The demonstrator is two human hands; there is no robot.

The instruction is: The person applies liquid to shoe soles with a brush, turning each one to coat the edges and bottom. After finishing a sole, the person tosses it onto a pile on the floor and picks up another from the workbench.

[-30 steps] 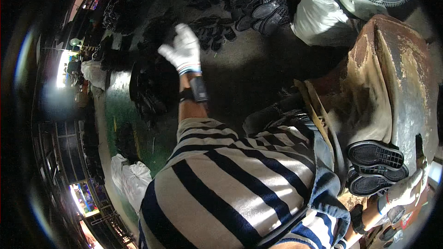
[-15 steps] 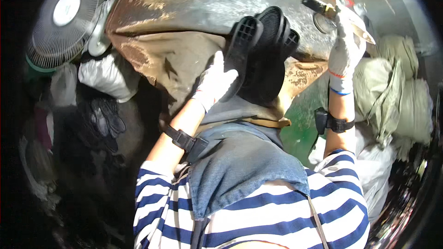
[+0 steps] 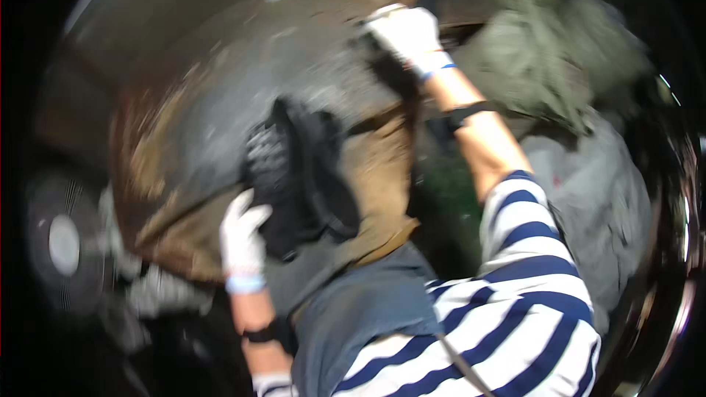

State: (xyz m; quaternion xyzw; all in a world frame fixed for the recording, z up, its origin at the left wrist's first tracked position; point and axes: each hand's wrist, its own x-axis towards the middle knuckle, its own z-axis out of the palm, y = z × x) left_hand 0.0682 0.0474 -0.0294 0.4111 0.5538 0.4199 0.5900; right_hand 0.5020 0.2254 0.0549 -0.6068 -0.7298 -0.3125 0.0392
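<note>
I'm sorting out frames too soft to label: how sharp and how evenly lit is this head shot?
Head view: motion blur smears everything, so the black ridged shoe sole and the stained grey-brown work surface lack crisp edges; the white-gloved left hand and white-gloved right hand show bright but soft; the fisheye rim falls to black, and the round fan at left sits dim.

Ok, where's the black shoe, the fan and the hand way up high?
black shoe (image 3: 283,169), head view, on its ribbed sole.
fan (image 3: 65,245), head view, on the pale round hub.
right hand (image 3: 408,35), head view, on the back of the white glove.
</note>
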